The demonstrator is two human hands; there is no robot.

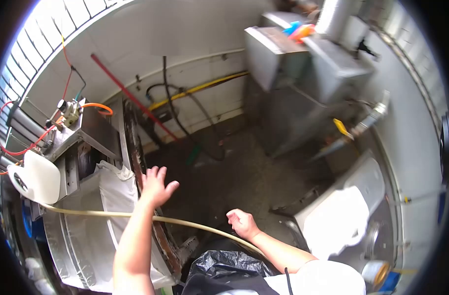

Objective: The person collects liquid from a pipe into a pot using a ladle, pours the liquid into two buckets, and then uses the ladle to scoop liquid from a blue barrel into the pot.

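My left hand (157,187) is raised with its fingers spread and nothing in it, near the edge of a frame covered in white cloth (117,189). My right hand (242,223) is curled in front of my body; whatever its fingers may hold is too small to make out. A pale yellow hose (185,222) runs from the left, beneath my left forearm, towards my right forearm. Black plastic (229,263) lies against my front.
A white plastic jug (42,177) stands at the left beside a metal machine (91,129) with red and orange tubes. Grey metal cabinets (303,113) stand at the back right. A chair (372,179) with white cloth is at the right. A red pole (131,93) leans near the wall.
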